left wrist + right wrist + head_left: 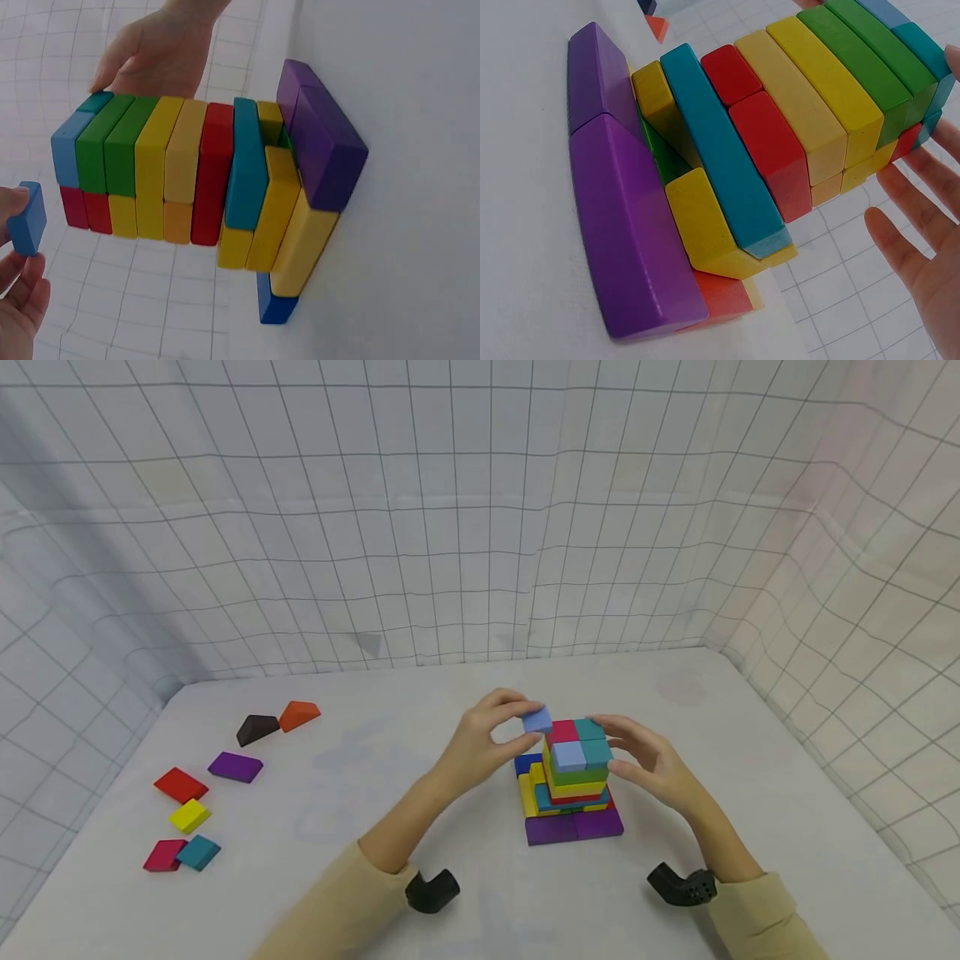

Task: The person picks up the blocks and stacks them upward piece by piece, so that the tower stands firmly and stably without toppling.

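Note:
A stepped tower of coloured blocks (573, 789) stands on the table, wider at its purple base (630, 240). My left hand (487, 735) pinches a light blue block (537, 720) between thumb and fingers, just left of the tower's top; in the left wrist view the block (27, 219) is apart from the tower. My right hand (660, 764) is at the tower's right side, with thumb and fingertips at the teal blocks (597, 753) of the top layer. Red and light blue (568, 757) blocks also show on top.
Loose blocks lie on the left of the table (360, 877): black (257, 729), orange (299, 715), purple (236, 767), red (181, 785), yellow (190, 816), crimson (164, 856) and teal (198, 852). A white gridded curtain (450, 527) surrounds the table's back and sides.

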